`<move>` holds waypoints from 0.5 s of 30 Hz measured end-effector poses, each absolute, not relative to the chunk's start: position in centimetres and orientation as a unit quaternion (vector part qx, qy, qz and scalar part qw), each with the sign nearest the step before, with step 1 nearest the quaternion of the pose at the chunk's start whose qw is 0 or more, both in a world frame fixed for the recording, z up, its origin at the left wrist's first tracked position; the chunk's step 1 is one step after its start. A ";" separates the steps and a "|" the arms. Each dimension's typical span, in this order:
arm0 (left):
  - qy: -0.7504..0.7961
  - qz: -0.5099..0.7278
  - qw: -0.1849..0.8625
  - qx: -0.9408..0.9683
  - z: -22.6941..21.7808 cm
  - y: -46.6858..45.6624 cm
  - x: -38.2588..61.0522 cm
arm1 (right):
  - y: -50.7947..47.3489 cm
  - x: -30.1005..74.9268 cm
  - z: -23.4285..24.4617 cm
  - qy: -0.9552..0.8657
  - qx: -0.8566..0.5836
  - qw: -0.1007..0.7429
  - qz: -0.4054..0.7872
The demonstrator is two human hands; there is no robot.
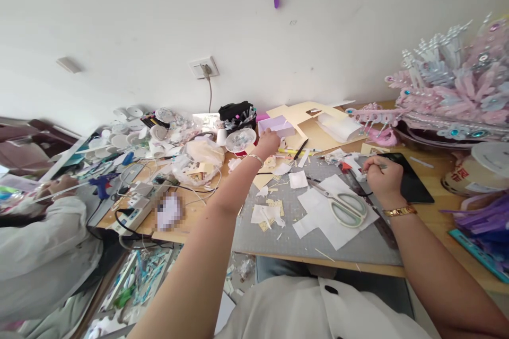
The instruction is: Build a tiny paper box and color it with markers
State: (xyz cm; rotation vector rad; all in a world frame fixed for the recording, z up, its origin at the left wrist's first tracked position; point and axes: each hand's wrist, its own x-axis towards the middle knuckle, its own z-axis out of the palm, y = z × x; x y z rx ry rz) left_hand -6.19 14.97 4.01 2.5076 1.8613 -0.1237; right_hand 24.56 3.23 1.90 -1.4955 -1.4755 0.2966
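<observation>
My left hand (269, 143) reaches out to the front edge of a lilac open box (277, 126) near the wall; its fingers bend down and their tips are hidden. My right hand (385, 176) is closed in a pinch above the right side of the grey cutting mat (286, 241). Whatever small thing sits in its fingertips is too small to name. Just left of that hand lies a white glue gun (353, 165). Scissors (345, 208) with pale green handles rest on white sheets (314, 222). Paper scraps (267, 215) are scattered on the mat.
A dark tablet (411, 183) lies beyond my right hand. Pink beaded crowns (457, 95) are piled at the right. Left are a round dish (240, 140), plastic bags (204, 151), a power strip (137, 209) and a blue glue gun (101, 184). A co-worker's sleeve (67, 222) shows at far left.
</observation>
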 end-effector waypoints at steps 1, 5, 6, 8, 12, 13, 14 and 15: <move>0.593 -0.043 0.009 0.804 3.9 15.0 -6.2 | 3.2 24.5 1.9 -0.609 -0.612 0.489 0.122; 0.581 -0.049 0.014 0.812 3.8 15.1 -6.4 | 3.2 24.4 1.9 -0.618 -0.606 0.487 0.120; 0.579 -0.049 0.014 0.813 3.8 15.1 -6.4 | 3.2 24.4 1.8 -0.620 -0.605 0.485 0.118; 0.578 -0.048 0.012 0.814 3.8 15.0 -6.5 | 3.2 24.5 1.7 -0.624 -0.604 0.482 0.113; 0.583 -0.043 0.009 0.811 3.9 14.9 -6.6 | 3.3 24.7 1.5 -0.635 -0.599 0.477 0.106; 0.586 -0.042 0.009 0.809 4.0 14.9 -6.7 | 3.3 24.7 1.5 -0.635 -0.598 0.477 0.107; 0.589 -0.042 0.008 0.807 4.0 14.9 -6.8 | 3.3 24.7 1.4 -0.634 -0.599 0.477 0.108; 0.593 -0.041 0.008 0.804 4.1 14.9 -6.8 | 3.3 24.7 1.4 -0.633 -0.600 0.477 0.109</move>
